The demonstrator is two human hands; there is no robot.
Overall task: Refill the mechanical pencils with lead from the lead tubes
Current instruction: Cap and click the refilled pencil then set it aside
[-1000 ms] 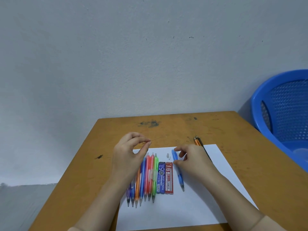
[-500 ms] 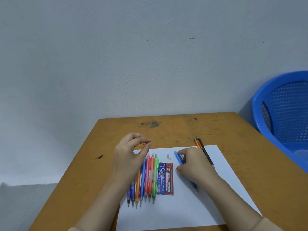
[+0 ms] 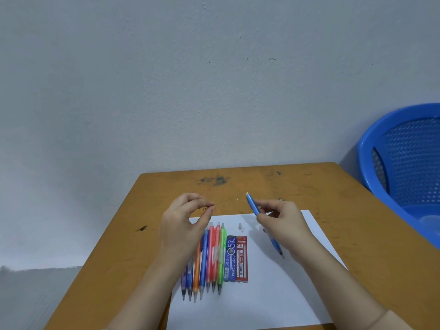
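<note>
Closest to the camera is the white sheet (image 3: pixel 262 306), with the row of mechanical pencils (image 3: pixel 207 258) lying side by side on it, tips toward the person. Just right of them are the blue lead tube (image 3: pixel 230 258) and the red lead tube (image 3: pixel 242 258), touching each other. Two small white bits (image 3: pixel 240 226) sit just past the tubes.

Above that, both hands are up off the paper. The left hand (image 3: pixel 183 222) pinches a hair-thin lead (image 3: pixel 209 206) between thumb and forefinger. The right hand (image 3: pixel 283 225) has its fingers curled round the middle of a blue pencil (image 3: pixel 252 204).

Honestly, the risky part looks like the lead. Squeeze too hard or hit the barrel rim at an angle and I'd guess it snaps, or it slips and vanishes on the table (image 3: pixel 309 186). I can't tell if the pencil's pale back end is actually open.

The pencil's long axis runs diagonally, writing tip down toward the person and to the right, back end up and left toward the lead. The lead lies roughly sideways, pointing at that end, well apart for now.

Further back on the right there's a blue basket (image 3: pixel 409 163).
</note>
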